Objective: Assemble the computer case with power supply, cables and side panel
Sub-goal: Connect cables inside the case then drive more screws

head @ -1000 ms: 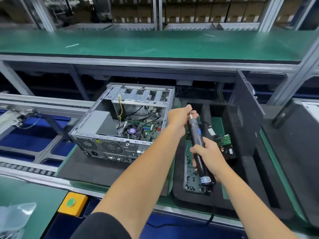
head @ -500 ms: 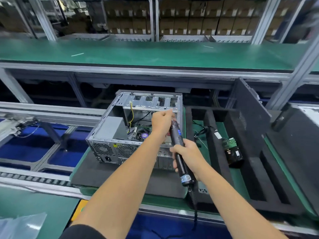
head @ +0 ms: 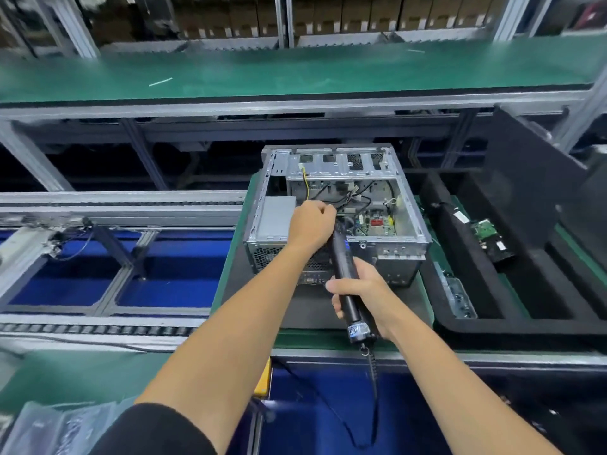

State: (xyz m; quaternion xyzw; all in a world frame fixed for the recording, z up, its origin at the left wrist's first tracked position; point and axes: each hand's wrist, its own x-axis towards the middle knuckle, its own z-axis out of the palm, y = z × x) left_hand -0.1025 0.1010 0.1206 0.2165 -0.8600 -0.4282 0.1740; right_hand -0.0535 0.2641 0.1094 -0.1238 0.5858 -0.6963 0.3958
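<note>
The right hand (head: pixel 363 292) gripped the lower barrel of a black electric screwdriver (head: pixel 345 277), fingers wrapped fully round it, the tool slanting up and away toward the case. Its coiled cord (head: pixel 372 382) hung from the butt end below the hand. The left hand (head: pixel 310 224) was closed in a fist at the tool's upper end, over the open top of the computer case (head: pixel 335 224); whether it held the tip, a screw or nothing could not be determined, as the fingers hid the contact.

The case lay on a dark foam pad (head: pixel 305 307) on the green workbench (head: pixel 230 257), open side up. The grey power supply (head: pixel 277 216) sat in the near-left corner of the case, just beside the left hand. Loose cables (head: pixel 358 197) and the motherboard (head: pixel 377 223) were visible within, to the right of the fist.

To the right of the case stood a black foam tray (head: pixel 492 326), with a hard drive (head: pixel 489 238) resting in it. A dark side panel (head: pixel 525 188) leaned upright against the tray's far side. Beyond, a green upper shelf (head: pixel 295 70) spanned the view.
</note>
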